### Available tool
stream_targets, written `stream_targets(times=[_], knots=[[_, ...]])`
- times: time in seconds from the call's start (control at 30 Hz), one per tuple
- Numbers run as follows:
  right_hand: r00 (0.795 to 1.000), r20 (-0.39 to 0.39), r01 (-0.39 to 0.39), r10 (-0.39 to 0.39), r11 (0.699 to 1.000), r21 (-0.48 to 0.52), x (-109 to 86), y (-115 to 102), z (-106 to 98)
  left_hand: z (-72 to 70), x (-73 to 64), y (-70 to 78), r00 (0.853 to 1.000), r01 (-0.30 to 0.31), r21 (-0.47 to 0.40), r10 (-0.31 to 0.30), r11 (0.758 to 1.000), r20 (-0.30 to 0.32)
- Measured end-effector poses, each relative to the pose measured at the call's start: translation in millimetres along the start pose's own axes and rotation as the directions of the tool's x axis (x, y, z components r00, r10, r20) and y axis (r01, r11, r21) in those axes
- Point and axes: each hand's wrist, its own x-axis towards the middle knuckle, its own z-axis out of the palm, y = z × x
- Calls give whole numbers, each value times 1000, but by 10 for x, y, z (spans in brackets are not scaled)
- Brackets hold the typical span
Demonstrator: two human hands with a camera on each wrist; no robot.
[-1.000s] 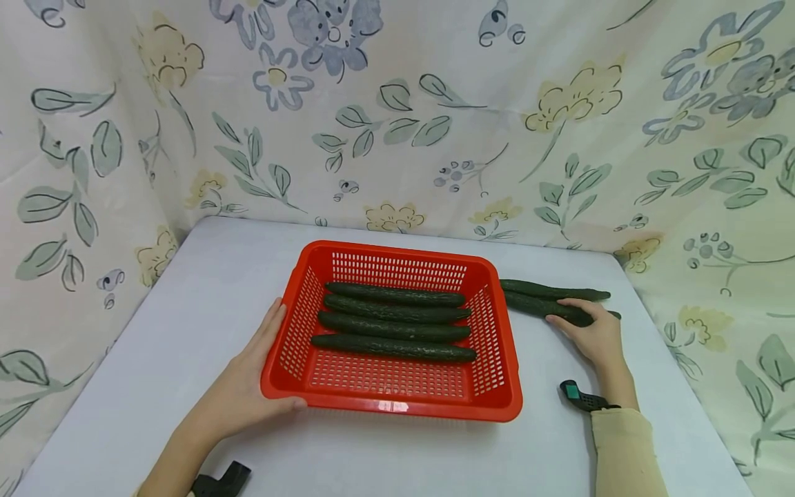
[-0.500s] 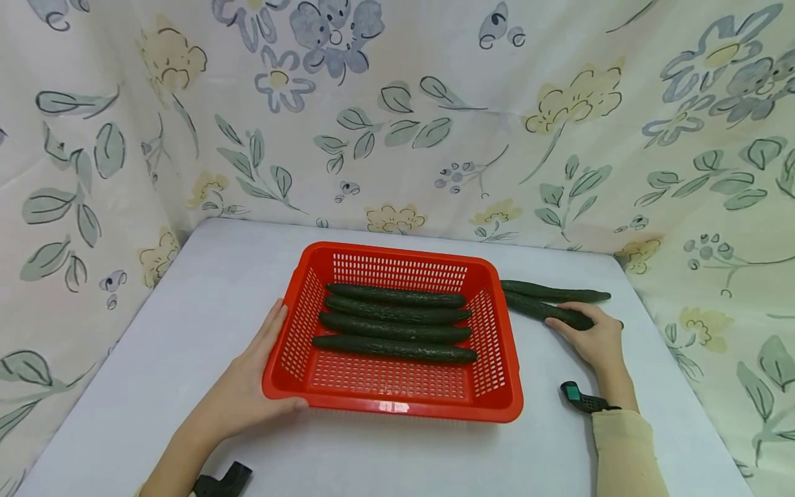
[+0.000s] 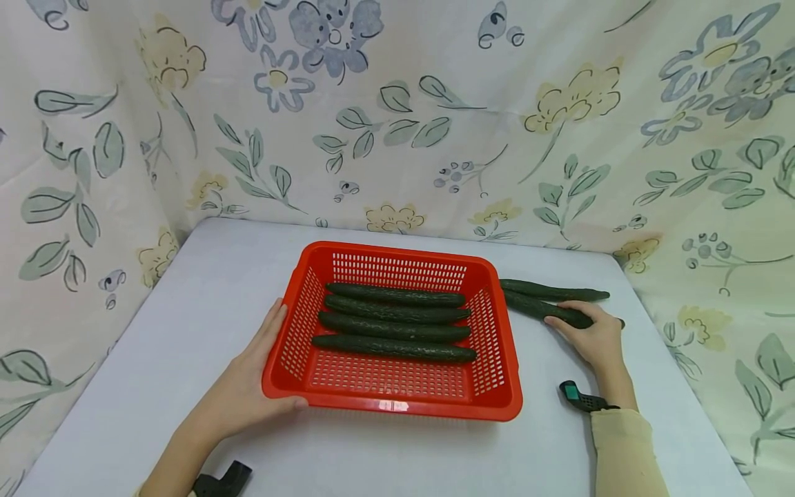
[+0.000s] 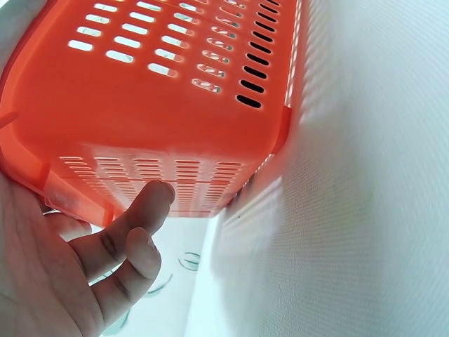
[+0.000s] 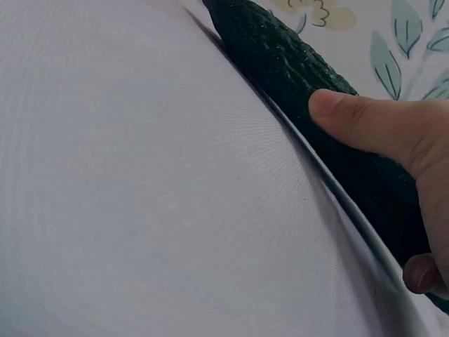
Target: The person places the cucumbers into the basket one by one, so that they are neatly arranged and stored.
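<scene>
A red plastic basket (image 3: 391,404) with slotted walls stands on the table. Several dark green cucumbers (image 3: 397,326) lie side by side inside it. My left hand (image 3: 239,386) holds its near-left corner, thumb along the front rim and fingers against the left side. In the left wrist view, bent fingers (image 4: 130,235) show beside the slotted wall. To the right of the basket, my right hand (image 3: 596,335) grips a cucumber (image 3: 531,304) from above, near its right end. The right wrist view shows the thumb (image 5: 351,116) pressed along this cucumber's bumpy skin.
Another cucumber (image 3: 555,290) lies just behind the gripped one, its left end beside the basket. A white cloth covers the table (image 3: 397,462). Floral curtains (image 3: 397,124) hang behind and at both sides. Each wrist wears a black device (image 3: 584,397).
The gripped cucumber has shifted very slightly, its right end showing a little further right past my hand. My left hand and the basket stay in place.
</scene>
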Motion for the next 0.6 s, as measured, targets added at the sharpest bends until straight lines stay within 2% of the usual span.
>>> stream_targets(times=[0.2,0.4,0.5,0.6], knots=[[1000,1,-22,22,1000,-6,1,-44,-48,1,3,8,1000,-7,9,7,1000,0],[993,-26,-114,114,993,25,14,-95,-120,0,7,0,1000,-5,7,5,1000,3],[985,-83,-144,148,988,56,30,-158,-158,0,7,-4,1000,-8,11,8,1000,1],[978,-154,-129,138,989,71,60,-216,-195,0,2,0,1000,-8,13,8,1000,-1]])
